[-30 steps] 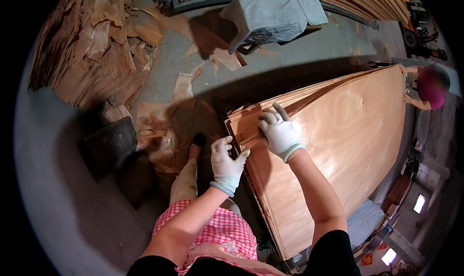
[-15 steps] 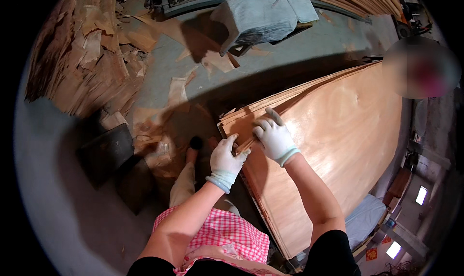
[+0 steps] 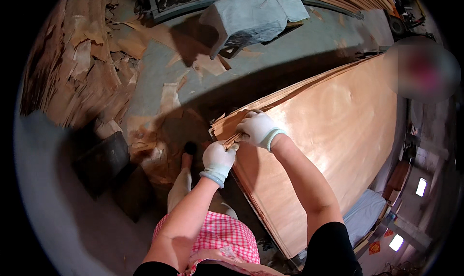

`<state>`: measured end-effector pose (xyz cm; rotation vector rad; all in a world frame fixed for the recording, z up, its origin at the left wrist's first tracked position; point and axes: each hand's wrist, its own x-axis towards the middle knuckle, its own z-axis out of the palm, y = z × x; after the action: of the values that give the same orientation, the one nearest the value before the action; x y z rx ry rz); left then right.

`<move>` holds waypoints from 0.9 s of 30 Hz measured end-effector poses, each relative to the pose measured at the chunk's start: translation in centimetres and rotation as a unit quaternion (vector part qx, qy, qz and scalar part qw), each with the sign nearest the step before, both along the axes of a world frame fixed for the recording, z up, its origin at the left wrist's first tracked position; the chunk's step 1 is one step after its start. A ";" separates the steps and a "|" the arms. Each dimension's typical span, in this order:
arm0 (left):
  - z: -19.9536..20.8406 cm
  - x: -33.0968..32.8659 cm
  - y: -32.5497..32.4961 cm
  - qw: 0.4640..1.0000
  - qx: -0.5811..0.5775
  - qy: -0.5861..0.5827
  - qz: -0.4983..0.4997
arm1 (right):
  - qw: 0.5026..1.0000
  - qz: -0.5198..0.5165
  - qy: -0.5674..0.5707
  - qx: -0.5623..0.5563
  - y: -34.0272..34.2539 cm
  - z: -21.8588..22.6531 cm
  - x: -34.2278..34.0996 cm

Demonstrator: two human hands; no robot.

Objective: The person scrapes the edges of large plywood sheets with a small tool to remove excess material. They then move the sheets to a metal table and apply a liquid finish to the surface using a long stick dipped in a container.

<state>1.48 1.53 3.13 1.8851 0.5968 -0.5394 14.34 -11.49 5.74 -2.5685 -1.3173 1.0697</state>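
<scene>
Both of my hands wear white gloves. My left hand (image 3: 220, 159) is closed around some thin wood veneer strips (image 3: 231, 141) at the near left corner of a veneer stack. On the other end of those strips, my right hand (image 3: 259, 129) is curled, its fingertips partly hidden behind the palm. Beneath it lies the top veneer sheet (image 3: 333, 141), large, smooth and light brown. Its left edge is raised a little along the stack, showing layered sheets (image 3: 270, 99) below.
Torn veneer scraps (image 3: 77, 78) are heaped at the far left. A plastic-wrapped bundle (image 3: 253, 17) stands on the floor beyond the stack. Dark boxes (image 3: 104, 155) sit left of my legs. Another person (image 3: 423, 70) is at the stack's far right end.
Both hands have shifted slightly left within the picture. My right hand's fingers, partly spread before, have curled in closer to my left hand around the strips.
</scene>
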 end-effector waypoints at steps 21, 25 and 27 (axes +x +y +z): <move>-0.6 -2.8 -0.4 0.990 0.091 -0.111 0.001 | 0.998 -0.011 -0.058 -0.020 1.2 1.3 0.5; 0.4 -4.4 0.1 0.976 0.093 -0.168 0.100 | 0.997 -0.007 -0.075 0.029 0.8 2.9 0.1; 0.8 -4.7 0.3 0.962 0.099 -0.200 0.157 | 0.985 -0.007 -0.122 0.120 -0.6 2.7 -0.8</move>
<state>-3.26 1.86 3.97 1.9605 0.6788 0.1135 13.50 -12.07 8.48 -2.5793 -1.3769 0.5651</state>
